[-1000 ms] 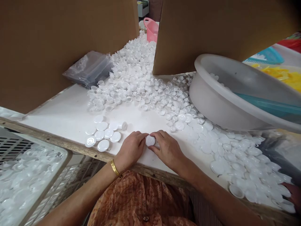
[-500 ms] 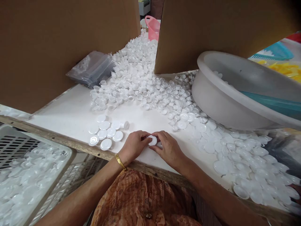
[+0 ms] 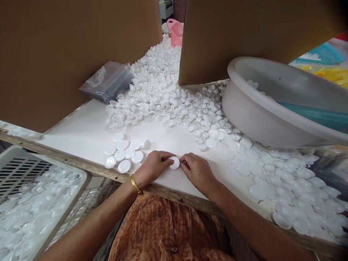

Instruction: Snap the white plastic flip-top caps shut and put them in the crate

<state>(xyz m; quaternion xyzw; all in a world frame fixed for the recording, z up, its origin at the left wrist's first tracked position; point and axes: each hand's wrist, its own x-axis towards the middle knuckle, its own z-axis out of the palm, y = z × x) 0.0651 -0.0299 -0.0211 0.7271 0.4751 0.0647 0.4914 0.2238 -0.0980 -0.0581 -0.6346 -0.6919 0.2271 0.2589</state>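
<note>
In the head view my left hand [image 3: 155, 166] is closed on a small white plastic saucer [image 3: 174, 163], thumb on top, just above the table near its front edge. Whatever is under the saucer is hidden. My right hand [image 3: 198, 172] is at the saucer's right rim with thumb and fingers pinched together; I cannot tell whether they grip anything. To the left lies a group of several similar white saucers [image 3: 124, 166], some with a cup-like part beneath. One white piece [image 3: 146, 144] rests on its side there.
Small white cups [image 3: 154, 83] are heaped at the back. Loose white saucers [image 3: 285, 181] spread on the right, beside a big grey basin [image 3: 244, 112]. Cardboard panels [image 3: 67, 54] stand behind, with a clear plastic bag [image 3: 107, 81]. A white crate [image 3: 84, 177] of white pieces is lower left.
My right hand has drawn slightly to the right, from gripping the saucer to its rim. My left hand keeps the saucer. The view has shifted a little.
</note>
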